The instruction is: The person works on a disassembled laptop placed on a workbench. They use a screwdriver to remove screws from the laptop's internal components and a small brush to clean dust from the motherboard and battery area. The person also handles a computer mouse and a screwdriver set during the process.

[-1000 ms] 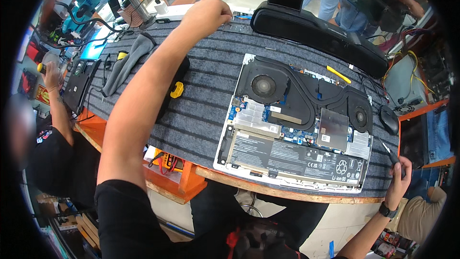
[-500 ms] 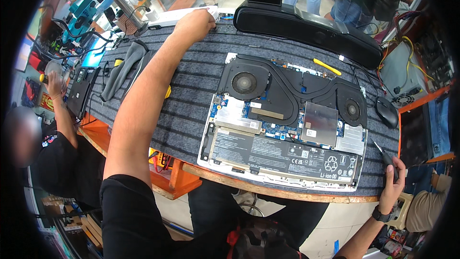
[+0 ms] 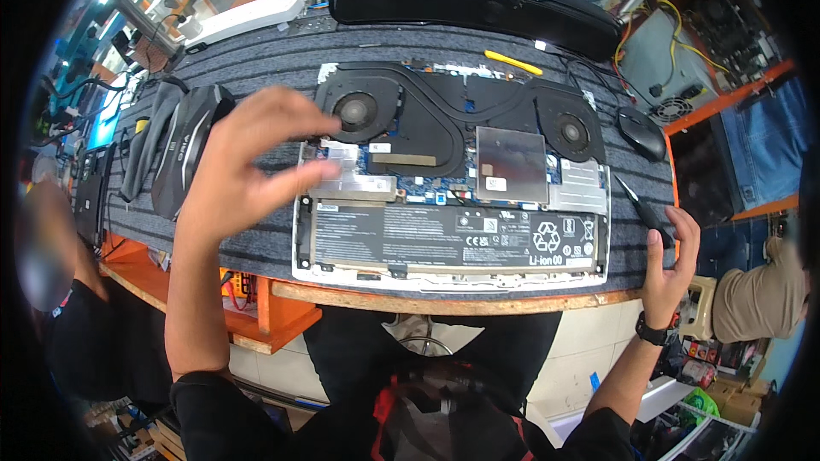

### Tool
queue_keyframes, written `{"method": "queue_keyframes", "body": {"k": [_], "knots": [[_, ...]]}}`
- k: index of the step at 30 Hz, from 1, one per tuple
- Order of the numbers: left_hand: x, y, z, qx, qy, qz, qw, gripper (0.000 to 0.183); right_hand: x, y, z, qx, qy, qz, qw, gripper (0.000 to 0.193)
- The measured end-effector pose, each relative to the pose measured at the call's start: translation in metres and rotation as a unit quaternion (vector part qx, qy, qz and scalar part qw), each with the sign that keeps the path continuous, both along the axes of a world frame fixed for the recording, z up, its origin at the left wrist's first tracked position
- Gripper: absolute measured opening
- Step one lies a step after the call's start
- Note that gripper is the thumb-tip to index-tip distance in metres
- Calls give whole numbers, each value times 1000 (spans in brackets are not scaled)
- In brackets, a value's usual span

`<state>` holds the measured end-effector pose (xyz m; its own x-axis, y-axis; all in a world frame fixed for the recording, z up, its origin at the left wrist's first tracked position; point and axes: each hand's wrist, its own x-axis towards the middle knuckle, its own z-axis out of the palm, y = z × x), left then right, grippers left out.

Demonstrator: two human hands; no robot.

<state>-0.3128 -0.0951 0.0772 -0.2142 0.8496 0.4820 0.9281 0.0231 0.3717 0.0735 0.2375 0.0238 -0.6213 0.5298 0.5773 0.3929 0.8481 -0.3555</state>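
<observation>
An opened laptop lies with its bottom cover off, showing two fans, the circuit board and a long black battery. My left hand is raised over its left edge, slightly blurred, thumb and fingers apart with nothing between them. Beyond the laptop's right side, my right hand rests at the bench edge. Its thumb and fingers lie loosely on either side of the dark handle of a screwdriver, whose thin tip points toward the laptop.
A yellow pry stick lies behind the laptop, before a black soundbar-like base. A black mouse is to the right. At left are a black-grey bag and a white power strip. Another person sits far left.
My left hand has come back from the power strip to the laptop's left edge, empty. My view has shifted; the right hand stays by the screwdriver, its fingers a little straighter.
</observation>
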Motion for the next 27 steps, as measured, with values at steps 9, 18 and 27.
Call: {"method": "queue_keyframes", "body": {"k": [9,18,27], "knots": [[39,-14,7,-122,30,-86,988,61,-62,-59,40,-32,-156,262,952,66],[73,0,-12,-189,9,-79,979,55,-80,-63,43,5,-251,281,926,67],[68,-1,-9,-180,18,-78,980,53,-92,-53,58,39,-285,324,901,62]]}}
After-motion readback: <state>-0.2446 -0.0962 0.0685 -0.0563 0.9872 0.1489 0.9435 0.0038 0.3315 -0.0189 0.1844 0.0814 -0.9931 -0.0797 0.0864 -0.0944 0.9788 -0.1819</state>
